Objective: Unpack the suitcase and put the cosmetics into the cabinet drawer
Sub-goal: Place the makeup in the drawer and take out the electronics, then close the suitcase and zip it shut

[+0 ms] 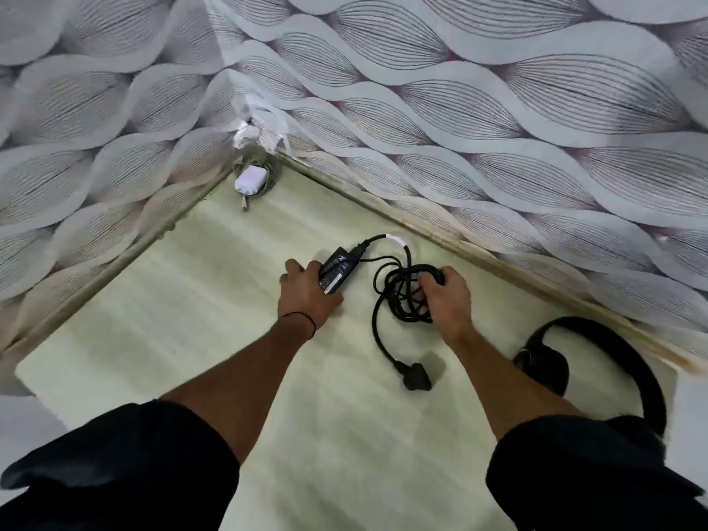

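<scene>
Left hand [306, 291] grips power brick [341, 266], right hand [448, 297] clutches coiled cable [398, 297], both left of headphones [551, 362] on worktop [191, 300]. Brick probably dense, rigid; cable limp, plug [417, 381] likely trails: hold coil whole

Single head-worn wide-angle view: faces forward and down, near above the counter [184, 339], into a wallpapered wall corner [229, 90].

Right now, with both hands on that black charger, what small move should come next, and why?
Probably tuck the loose plug into the cable bundle. The left hand holds the adapter brick and the right hand grips the bundle, but the plug end trails out across the pale surface toward the person, so lifting now would likely leave it dangling.
</scene>
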`<state>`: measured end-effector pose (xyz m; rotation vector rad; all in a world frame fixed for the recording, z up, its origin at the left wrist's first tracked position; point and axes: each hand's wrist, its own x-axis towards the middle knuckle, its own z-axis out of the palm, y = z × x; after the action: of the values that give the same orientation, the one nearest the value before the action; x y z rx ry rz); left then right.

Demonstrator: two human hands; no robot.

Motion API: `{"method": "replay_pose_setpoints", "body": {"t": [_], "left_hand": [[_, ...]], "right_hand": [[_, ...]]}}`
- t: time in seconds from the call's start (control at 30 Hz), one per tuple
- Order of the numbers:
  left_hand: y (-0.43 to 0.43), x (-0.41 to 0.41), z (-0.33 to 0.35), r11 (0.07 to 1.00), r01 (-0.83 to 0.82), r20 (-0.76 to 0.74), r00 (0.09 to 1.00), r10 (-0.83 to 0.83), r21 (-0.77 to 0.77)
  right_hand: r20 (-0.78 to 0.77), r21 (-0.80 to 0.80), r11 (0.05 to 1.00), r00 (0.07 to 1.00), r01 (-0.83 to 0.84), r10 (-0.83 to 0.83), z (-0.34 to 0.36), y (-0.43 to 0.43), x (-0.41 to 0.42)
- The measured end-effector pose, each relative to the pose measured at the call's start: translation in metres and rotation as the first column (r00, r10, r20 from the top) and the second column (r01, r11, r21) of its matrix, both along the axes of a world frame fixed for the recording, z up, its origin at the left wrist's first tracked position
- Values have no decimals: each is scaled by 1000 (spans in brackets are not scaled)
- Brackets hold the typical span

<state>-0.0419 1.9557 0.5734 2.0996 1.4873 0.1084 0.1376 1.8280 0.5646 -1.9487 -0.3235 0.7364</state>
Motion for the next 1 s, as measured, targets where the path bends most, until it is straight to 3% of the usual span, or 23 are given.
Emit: {"method": "replay_pose_setpoints", "body": {"t": [0.17,0.3,0.43,0.57,0.77,1.0], "left_hand": [[-7,-2,4,999,11,-103,995,-6,45],[-20,-16,18,997,-9,-121,993,18,80],[-63,-52,43,987,-127,115,987,115,94],[-138,-112,66,996,-85,357,930,84,-14],[-250,-177,96,976,108,504,864,2,-189],[-389,-219,106,926,336,622,766,-163,-171]], "right_hand": [[285,-173,981,949,-89,137,-3,-4,2],[375,-208,974,913,-86,160,10,-28,-20],[332,-73,997,943,6,19,37,-74,-72],[252,38,998,966,58,-66,57,-139,-142],[202,113,985,968,129,-150,82,-246,-229],[234,225,938,920,265,-316,113,-407,-307]]}}
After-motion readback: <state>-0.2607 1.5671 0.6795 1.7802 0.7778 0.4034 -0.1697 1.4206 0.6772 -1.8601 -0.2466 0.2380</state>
